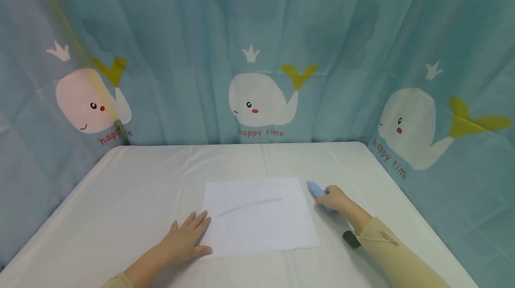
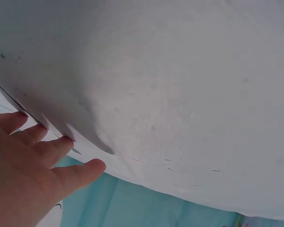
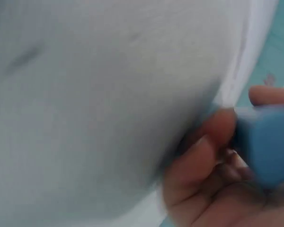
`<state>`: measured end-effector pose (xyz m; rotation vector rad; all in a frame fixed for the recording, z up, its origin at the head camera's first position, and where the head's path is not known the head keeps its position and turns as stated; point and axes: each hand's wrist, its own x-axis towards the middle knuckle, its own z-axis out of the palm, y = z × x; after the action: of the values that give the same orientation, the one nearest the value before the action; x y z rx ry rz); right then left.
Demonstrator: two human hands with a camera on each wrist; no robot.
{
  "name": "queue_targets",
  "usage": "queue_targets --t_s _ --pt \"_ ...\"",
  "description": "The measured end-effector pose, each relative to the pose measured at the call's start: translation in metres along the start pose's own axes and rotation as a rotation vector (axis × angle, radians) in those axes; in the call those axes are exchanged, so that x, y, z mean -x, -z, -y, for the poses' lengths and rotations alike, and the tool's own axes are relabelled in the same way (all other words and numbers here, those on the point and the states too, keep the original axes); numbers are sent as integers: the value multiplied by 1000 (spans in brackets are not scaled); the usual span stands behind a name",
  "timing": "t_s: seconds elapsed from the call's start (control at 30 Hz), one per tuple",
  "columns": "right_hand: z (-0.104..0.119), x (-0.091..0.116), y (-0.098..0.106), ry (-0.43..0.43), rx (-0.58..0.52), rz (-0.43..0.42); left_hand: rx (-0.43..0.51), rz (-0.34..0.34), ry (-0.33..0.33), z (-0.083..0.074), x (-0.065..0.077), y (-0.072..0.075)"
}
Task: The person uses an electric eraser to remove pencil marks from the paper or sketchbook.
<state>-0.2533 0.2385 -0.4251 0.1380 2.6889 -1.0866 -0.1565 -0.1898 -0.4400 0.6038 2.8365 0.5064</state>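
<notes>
A sheet of white paper (image 1: 261, 230) lies on the white-covered table, with one faint grey line (image 1: 250, 205) slanting across its upper half. My left hand (image 1: 183, 241) rests at the paper's left edge with fingers spread, the thumb near its lower left corner. In the left wrist view the same hand (image 2: 35, 163) shows straight fingers and holds nothing. Just right of the sheet, my right hand (image 1: 335, 199) grips a thick light blue pen-like tool (image 1: 315, 188), its narrow tip pointing away to the upper left. The right wrist view is blurred; the tool's rounded blue end (image 3: 272, 142) shows among curled fingers.
A small dark object (image 1: 351, 239) is beside the right sleeve (image 1: 396, 252). Blue curtains (image 1: 181, 55) with printed whales stand behind the table (image 1: 153, 176) and along both sides.
</notes>
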Motion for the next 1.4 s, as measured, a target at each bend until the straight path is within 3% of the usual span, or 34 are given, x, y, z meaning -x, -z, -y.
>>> queue_targets --t_s 0.17,0.33,0.47,0.57,0.73,1.0,1.1,1.27,1.4 --pt "-2 4 15 -2 -368 -54 30 14 16 -1 2 -2" --pt "3 4 31 75 -660 -65 -27 6 -2 1 -1 -2" --pt "9 4 31 125 -983 -19 -48 6 -12 1 -1 -4" --pt "15 4 26 87 -1179 39 -48 9 -14 1 -1 -5" --pt "23 2 15 -23 -1233 147 -57 19 -12 0 -1 -6" --pt "44 -2 -8 -134 -1388 253 -67 21 -10 3 -1 -2" --pt "48 -7 -19 -158 -1427 257 -61 33 -13 3 -1 -3" --pt "46 -15 -32 -97 -1414 194 -72 36 -9 3 -1 -3" --pt "45 -14 -35 -19 -1522 222 -78 38 -8 2 -2 -4"
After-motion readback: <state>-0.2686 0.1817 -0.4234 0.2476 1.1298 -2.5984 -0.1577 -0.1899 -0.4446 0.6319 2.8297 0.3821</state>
